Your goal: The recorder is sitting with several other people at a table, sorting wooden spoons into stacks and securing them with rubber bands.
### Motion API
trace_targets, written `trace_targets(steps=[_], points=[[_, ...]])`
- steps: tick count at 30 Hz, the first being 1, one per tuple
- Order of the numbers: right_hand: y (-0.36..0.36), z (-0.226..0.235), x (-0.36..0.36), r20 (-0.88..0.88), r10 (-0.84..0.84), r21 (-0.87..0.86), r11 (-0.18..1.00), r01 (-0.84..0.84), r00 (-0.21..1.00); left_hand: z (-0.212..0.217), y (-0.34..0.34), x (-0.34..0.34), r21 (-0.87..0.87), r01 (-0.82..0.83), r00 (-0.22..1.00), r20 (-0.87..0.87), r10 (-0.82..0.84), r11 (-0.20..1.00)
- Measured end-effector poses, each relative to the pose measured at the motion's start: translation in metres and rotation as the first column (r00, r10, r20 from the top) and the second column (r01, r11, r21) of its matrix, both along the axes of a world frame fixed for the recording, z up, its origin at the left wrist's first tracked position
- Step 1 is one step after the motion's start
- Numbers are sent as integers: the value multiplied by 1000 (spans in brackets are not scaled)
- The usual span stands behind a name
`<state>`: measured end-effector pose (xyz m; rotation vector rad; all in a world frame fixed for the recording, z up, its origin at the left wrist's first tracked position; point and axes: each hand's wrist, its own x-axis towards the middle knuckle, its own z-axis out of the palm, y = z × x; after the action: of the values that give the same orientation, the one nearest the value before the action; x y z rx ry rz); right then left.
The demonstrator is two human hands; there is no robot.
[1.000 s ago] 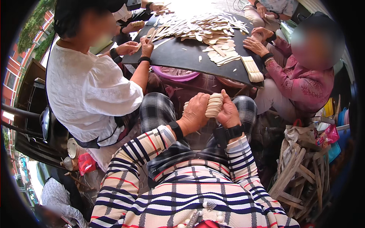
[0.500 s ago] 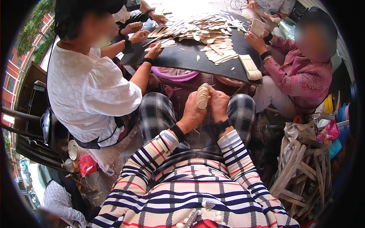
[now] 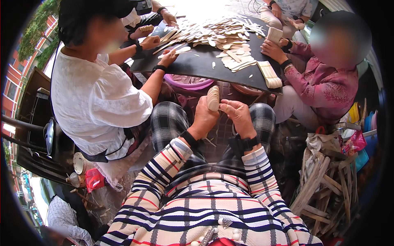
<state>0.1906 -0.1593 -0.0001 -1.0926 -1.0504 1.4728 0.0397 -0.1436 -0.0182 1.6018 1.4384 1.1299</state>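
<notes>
Handling of wooden pieces, viewed from the head. The left hand [image 3: 204, 119] is clasping a bundle of wooden pieces [image 3: 213, 98], its fingers clamped around the stack. The bundle's rounded ends are facing up toward the viewer; their row is running away from the body, leaning slightly right at its far end. Each piece's long axis is passing down into the left fingers, which are hiding most of it. The right hand [image 3: 242, 119] is reaching to the bundle's right side, its thumb and forefinger drawing near each other; whether they are pinching a piece cannot be told. Beyond the left fingers, under the dark table [image 3: 193, 65], a purple basin [image 3: 189, 87] is holding pale wooden scraps [image 3: 184, 78]. Beyond the right fingers, a reddish-brown basin [image 3: 245, 89] is standing partly under the tabletop, its contents hidden.
</notes>
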Motion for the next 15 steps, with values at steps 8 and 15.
trace_targets(steps=[8, 15], points=[[-2, 4, -14, 79, -90, 215, 974, 71, 993, 15, 7, 0, 431, 42, 801, -554, 227, 901], [4, -9, -11, 81, -181, 264, 952, 154, 980, 15, -1, 2, 441, 129, 694, -680, 237, 888]])
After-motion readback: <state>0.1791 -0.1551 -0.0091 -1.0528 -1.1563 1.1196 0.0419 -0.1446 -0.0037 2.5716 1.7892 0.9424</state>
